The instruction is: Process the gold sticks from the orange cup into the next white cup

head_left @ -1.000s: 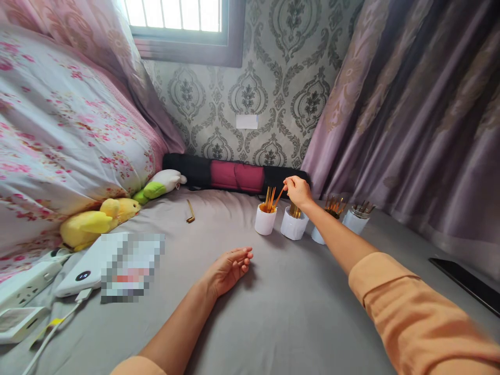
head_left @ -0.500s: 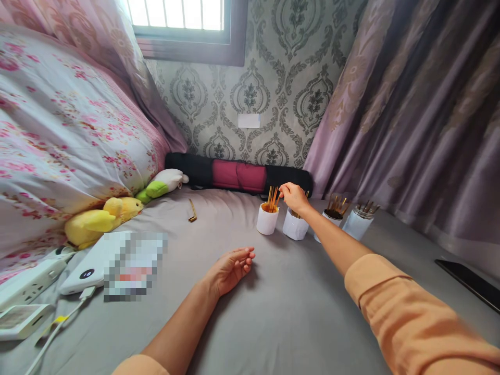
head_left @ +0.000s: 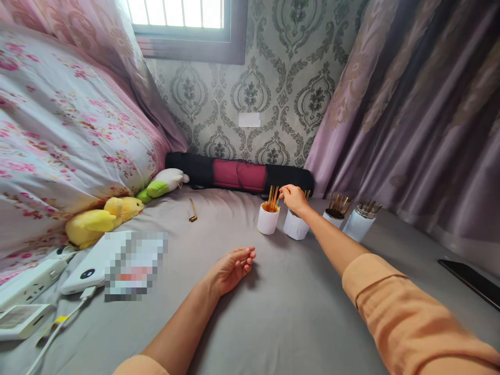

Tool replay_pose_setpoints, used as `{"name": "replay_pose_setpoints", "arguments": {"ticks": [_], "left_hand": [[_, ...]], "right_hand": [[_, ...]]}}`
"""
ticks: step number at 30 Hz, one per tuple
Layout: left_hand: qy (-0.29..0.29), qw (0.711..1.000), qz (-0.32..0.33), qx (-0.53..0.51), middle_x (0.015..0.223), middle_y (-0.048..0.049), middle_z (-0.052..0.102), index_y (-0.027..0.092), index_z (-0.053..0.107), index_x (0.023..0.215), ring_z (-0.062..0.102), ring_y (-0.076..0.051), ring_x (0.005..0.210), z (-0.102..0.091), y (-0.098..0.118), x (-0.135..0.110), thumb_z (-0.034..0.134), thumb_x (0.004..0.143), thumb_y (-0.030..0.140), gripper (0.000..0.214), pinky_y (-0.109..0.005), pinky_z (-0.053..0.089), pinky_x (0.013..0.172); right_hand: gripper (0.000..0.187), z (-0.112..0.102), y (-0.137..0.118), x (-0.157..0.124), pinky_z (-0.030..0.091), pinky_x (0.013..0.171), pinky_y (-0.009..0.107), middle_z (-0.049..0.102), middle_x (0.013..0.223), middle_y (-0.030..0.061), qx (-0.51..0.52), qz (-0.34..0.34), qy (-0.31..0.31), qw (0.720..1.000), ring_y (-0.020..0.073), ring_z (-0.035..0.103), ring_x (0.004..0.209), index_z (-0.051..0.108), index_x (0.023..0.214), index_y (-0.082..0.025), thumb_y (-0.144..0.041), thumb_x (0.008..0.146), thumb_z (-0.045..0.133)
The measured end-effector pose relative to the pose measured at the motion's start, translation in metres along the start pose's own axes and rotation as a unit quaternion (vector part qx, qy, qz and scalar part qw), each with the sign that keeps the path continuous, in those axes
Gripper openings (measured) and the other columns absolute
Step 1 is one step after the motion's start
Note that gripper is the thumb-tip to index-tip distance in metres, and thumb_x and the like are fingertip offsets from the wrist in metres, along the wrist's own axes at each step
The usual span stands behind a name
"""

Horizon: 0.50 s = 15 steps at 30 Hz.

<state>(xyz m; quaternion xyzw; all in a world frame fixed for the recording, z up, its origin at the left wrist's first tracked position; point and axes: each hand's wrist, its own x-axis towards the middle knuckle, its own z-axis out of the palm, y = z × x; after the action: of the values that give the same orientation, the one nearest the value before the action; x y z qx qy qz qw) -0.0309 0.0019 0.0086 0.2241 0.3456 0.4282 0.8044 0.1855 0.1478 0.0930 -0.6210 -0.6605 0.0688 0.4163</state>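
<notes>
My right hand (head_left: 294, 199) is closed in a pinch at the right rim of a white-wrapped cup (head_left: 267, 223), with a thin golden-brown stick between thumb and fingertips. Several similar sticks (head_left: 273, 198) stand upright in that cup. Directly beneath the hand is a second white-wrapped cup (head_left: 296, 228), its opening mostly covered. My left hand (head_left: 231, 271) rests on the grey sheet (head_left: 304, 307), fingers loosely bent and holding nothing. Behind my right forearm stand a third cup (head_left: 333, 219) and a pale jar (head_left: 358, 225), both with sticks.
Two bent golden pieces (head_left: 192, 211) lie left of the cups. A dark roll with a red middle (head_left: 239, 175) lies along the wall. At left are plush toys (head_left: 101, 221), a power bank (head_left: 91, 265) and a power strip (head_left: 35, 278). A black phone-like slab (head_left: 471, 284) lies at right.
Both hands keep almost the same place. The view has shifted very slightly, and my right forearm sits a touch further left.
</notes>
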Motion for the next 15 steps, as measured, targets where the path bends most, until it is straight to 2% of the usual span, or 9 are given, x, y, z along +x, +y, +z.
{"name": "replay_pose_setpoints", "arguments": {"ticks": [7, 15], "left_hand": [[0.001, 1.000, 0.002, 0.001, 0.073, -0.0040, 0.058, 0.008, 0.058, 0.090, 0.052, -0.005, 0.056, 0.0013, 0.0007, -0.0010, 0.063, 0.073, 0.009, 0.018, -0.015, 0.044, 0.049], [0.008, 1.000, -0.001, 0.003, 0.073, -0.0042, 0.058, 0.008, 0.058, 0.089, 0.052, -0.005, 0.056, 0.0025, 0.0016, -0.0022, 0.063, 0.072, 0.009, 0.018, -0.015, 0.045, 0.050]], "right_hand": [[0.027, 0.0061, 0.0057, 0.0007, 0.042, 0.061, 0.021, 0.068, 0.070, 0.0035, 0.006, 0.006, -0.010, 1.000, 0.0100, 0.058, 0.055, 0.065, 0.087, -0.014, -0.025, 0.083, 0.041], [0.026, 0.0091, 0.0062, -0.0015, 0.039, 0.047, 0.018, 0.069, 0.075, 0.0032, 0.029, 0.015, -0.035, 0.999, 0.0076, 0.053, 0.044, 0.063, 0.087, -0.014, -0.024, 0.084, 0.039]]}}
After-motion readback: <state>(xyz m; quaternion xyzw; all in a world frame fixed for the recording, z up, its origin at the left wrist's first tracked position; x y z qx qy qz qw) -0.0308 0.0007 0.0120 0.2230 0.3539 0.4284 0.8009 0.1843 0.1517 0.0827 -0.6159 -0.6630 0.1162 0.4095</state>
